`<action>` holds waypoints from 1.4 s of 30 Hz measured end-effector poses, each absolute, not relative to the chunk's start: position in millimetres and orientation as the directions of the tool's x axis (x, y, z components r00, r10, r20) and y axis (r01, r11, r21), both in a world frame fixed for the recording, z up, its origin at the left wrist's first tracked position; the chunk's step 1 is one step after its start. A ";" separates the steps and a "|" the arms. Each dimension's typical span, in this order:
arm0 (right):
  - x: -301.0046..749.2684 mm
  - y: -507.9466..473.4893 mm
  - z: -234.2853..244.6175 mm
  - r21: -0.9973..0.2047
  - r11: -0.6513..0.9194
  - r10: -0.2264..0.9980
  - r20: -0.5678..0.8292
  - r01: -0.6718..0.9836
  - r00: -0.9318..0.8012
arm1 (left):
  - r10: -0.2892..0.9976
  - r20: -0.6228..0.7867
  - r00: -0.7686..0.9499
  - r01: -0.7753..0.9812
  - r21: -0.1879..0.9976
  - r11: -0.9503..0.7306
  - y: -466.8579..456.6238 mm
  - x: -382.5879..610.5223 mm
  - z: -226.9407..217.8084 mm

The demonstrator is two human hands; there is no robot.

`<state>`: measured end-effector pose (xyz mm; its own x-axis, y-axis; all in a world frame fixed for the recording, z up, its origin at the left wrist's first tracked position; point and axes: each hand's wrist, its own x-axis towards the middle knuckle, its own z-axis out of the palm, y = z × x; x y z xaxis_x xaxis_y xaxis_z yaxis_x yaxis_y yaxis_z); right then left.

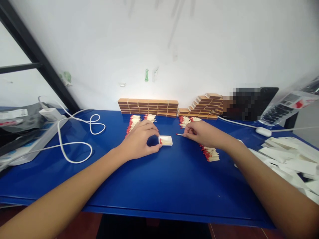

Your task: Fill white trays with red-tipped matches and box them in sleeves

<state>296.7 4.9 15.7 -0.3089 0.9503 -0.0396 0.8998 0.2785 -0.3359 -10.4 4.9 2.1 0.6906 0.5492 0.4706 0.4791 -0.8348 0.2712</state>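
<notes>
My left hand point(142, 138) grips the left end of a small white matchbox tray point(169, 141) between thumb and fingers. Several red-tipped matches point(164, 141) lie inside that tray. To its right, my right hand point(196, 131) pinches a single match point(179, 134), whose red head points left toward the tray with a gap between them. A pile of matches point(135, 120) is partly hidden behind my left hand. More matches point(184, 121) lie just beyond my right hand, and another heap point(211, 154) sits under the right wrist.
Stacked brown matchboxes point(148, 107) line the wall, with a stepped stack point(206, 105) at right. White paper pieces point(286, 156) cover the right side beside a plastic bottle point(281, 106) and a dark phone-like device point(269, 99). A white cable point(74, 162) loops at left on the blue table point(149, 189).
</notes>
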 end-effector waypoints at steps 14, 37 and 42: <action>313.6 26.6 -2.4 -0.281 0.322 0.945 0.146 0.904 -0.292 | 0.517 0.503 0.693 0.463 0.239 -0.853 4.9 -9.4 -2.5; 264.7 -13.1 12.1 -0.308 0.556 0.823 0.333 0.772 -0.460 | 0.538 0.493 0.683 0.472 0.265 -0.841 4.4 -8.7 -2.2; 245.8 -25.6 -1.3 -0.209 0.663 0.729 0.399 0.719 -0.556 | 0.539 0.504 0.675 0.467 0.275 -0.841 3.6 -8.3 -1.6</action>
